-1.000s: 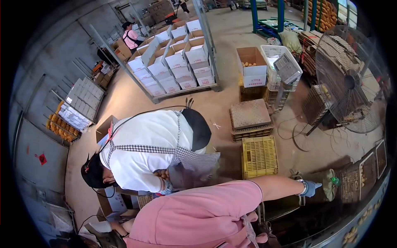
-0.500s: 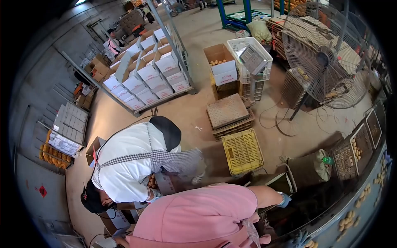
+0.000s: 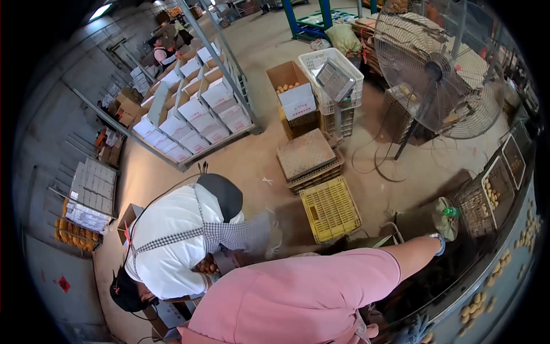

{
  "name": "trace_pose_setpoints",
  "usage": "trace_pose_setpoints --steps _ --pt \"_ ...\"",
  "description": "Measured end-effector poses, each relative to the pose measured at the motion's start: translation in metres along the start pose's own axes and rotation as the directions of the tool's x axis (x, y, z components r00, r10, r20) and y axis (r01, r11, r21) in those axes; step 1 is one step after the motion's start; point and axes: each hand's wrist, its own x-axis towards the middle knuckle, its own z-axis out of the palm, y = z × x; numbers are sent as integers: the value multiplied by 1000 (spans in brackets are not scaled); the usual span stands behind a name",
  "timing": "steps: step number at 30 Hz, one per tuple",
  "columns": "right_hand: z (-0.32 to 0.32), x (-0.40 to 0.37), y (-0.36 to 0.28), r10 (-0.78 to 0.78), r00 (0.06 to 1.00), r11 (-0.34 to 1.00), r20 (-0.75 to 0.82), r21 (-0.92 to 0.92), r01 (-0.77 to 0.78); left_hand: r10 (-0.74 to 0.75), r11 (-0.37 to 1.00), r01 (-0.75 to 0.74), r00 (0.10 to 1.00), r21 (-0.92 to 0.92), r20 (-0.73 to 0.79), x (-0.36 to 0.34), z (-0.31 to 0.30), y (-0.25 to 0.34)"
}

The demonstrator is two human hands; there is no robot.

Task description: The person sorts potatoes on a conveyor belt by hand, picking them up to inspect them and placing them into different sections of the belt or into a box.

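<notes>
At the bottom edge, right of centre, a grey-blue gloved hand (image 3: 415, 333) shows only in part; I take it for my right hand. Its fingers look spread, and I see nothing held in them. It is by the near edge of a conveyor belt (image 3: 511, 285). Tan, potato-like produce (image 3: 474, 308) lies along the belt, some of it close to the glove. My left hand is out of view.
A co-worker in pink (image 3: 286, 298) bends across the foreground, one arm stretched right. Another in white (image 3: 169, 252) leans over cartons. Beyond are a yellow crate (image 3: 330, 209), a large fan (image 3: 433, 71), a full sack (image 3: 446, 221) and racked white boxes (image 3: 195, 109).
The view has shifted slightly, so the background sits further left. The pink-shirted co-worker's arm has stretched further right and up. The glove by the belt stays in nearly the same place.
</notes>
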Motion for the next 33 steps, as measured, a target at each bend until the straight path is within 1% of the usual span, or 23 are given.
trace_pose_setpoints --steps 1,2,4,7,10,12,13,16,18,20,21,22,23,24,25,26,27,28,29,30,31,32,33 --pt "5 1 1 4 999 999 -33 44 -3 -118 854 109 993 -509 14 21 10 7" --pt "6 -1 3 14 999 997 -42 80 -11 -174 704 156 984 -693 44 42 21 3" --pt "8 0 4 42 997 987 -63 159 -31 -199 583 198 975 -788 98 55 26 2" --pt "11 -1 4 97 992 958 -82 278 -70 -227 365 260 956 -894 185 72 26 1" --pt "9 -7 3 166 981 922 -97 369 -120 -260 25 311 920 -950 294 82 27 -1" --pt "11 -5 -2 186 979 899 -87 416 -134 -267 -243 307 891 -920 368 88 17 1" --pt "27 5 -16 221 968 857 -120 497 -134 -281 -298 294 882 -908 378 89 19 1" --pt "24 22 -34 115 982 915 -153 400 -44 -318 -475 236 852 -848 416 96 9 -10" --pt "-3 16 -37 46 990 953 -131 304 -4 -361 -559 190 820 -807 443 104 6 -21" --pt "-17 10 -40 -19 995 978 -100 206 39 -373 -725 83 788 -684 490 116 1 -29" --pt "-13 8 -30 -24 995 990 -95 138 37 -255 -937 -63 797 -345 548 126 -1 -34" --pt "2 2 4 -25 996 997 -89 66 31 -133 -979 -197 822 57 554 133 0 -41" --pt "18 -5 36 -27 996 1000 -83 -6 26 -28 -845 -291 862 449 507 140 3 -50" --pt "26 -13 28 7 989 998 -150 -68 -17 50 -672 -305 890 675 452 107 -1 -58" --pt "33 -20 15 40 975 990 -218 -124 -68 127 -415 -311 911 855 393 67 -6 -64" --pt "42 -27 5 73 956 977 -283 -172 -126 203 -143 -306 922 941 330 27 -11 -71" --pt "28 -40 -37 152 930 986 -335 -10 -165 -106 -436 -390 917 811 384 -8 -19 -90" --pt "18 -53 -57 238 900 969 -364 157 -192 -438 -617 -592 806 519 399 -45 -27 -108" --pt "16 -91 -50 87 925 987 -370 -90 -130 -690 -569 -783 621 252 371 -91 -36 -121" --pt "21 -115 -47 141 913 981 -383 -70 -180 -848 -450 -874 483 184 219 -149 -51 -134" --pt "25 -161 -83 243 878 954 -413 -64 -294 -972 -126 -991 132 38 197 -171 -71 -205" --pt "37 -208 -120 339 829 914 -445 -54 -403 -965 228 -971 -235 -71 112 -203 -100 -265" --pt "51 -251 -157 428 767 862 -477 -40 -506 -935 306 -939 -327 -155 140 -281 -118 -253"
